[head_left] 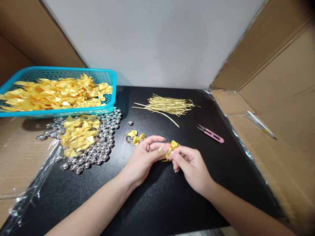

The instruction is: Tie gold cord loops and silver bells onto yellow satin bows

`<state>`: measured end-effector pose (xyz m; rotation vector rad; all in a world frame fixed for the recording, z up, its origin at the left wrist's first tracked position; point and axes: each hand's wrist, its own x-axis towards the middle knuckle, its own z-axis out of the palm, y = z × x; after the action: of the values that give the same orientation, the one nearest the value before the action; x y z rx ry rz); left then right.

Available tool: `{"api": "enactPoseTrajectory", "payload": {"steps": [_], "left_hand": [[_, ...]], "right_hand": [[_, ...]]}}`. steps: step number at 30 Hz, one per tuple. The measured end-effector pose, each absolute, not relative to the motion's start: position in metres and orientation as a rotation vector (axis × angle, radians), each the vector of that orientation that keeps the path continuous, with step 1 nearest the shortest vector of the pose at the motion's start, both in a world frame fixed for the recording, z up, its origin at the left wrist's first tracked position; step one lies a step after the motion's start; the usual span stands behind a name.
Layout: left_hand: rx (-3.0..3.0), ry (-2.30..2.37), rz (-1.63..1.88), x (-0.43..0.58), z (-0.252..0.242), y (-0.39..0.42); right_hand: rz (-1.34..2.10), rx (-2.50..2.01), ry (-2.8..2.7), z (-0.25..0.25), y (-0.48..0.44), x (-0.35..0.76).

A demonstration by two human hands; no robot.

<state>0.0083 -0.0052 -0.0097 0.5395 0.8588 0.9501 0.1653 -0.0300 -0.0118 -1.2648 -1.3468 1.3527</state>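
Observation:
Between both hands, above the black table, is a yellow ribbon bow [174, 144] with thin gold cord about it. My left hand [150, 151] pinches the bow's left side between thumb and fingers, where a loop of cord shows. On the bow's right side, my right hand [188, 161] presses it between thumb and index finger. The fingertips partly hide how cord and bow are joined. Just left of my left hand lie finished-looking yellow bows [135, 137] with cord loops. A single silver bell-like bead [130, 123] rests behind them.
A turquoise basket [114, 88] of yellow bows stands at the left. Before it, more bows [80, 134] lie over many silver beads [98, 154]. Gold cord pieces [169, 105] are heaped at the back. Pink thread snips [211, 133] lie right; a white pen-like tool [261, 124] lies on cardboard.

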Motion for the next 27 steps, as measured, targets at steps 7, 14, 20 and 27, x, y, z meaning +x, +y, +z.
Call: {"api": "enactPoseTrajectory", "payload": {"steps": [7,14,20,27], "left_hand": [[0.589,0.896,0.951,0.0068,-0.0111,-0.0048],[0.662,0.926,1.003,0.0091,-0.0053,-0.0057],[0.675,0.959,1.007,0.0082,-0.0072,-0.0048],[0.663,0.974,0.967,0.0087,-0.0065,-0.0048]], "right_hand": [[1.36,-1.318,-1.379,-0.0105,-0.0285,0.1661],[1.398,-1.328,-1.317,-0.0105,-0.0291,0.1648],[1.354,-1.329,-1.354,-0.0121,-0.0296,0.1653],[1.376,-1.355,-1.365,-0.0124,-0.0286,0.1664]]}}
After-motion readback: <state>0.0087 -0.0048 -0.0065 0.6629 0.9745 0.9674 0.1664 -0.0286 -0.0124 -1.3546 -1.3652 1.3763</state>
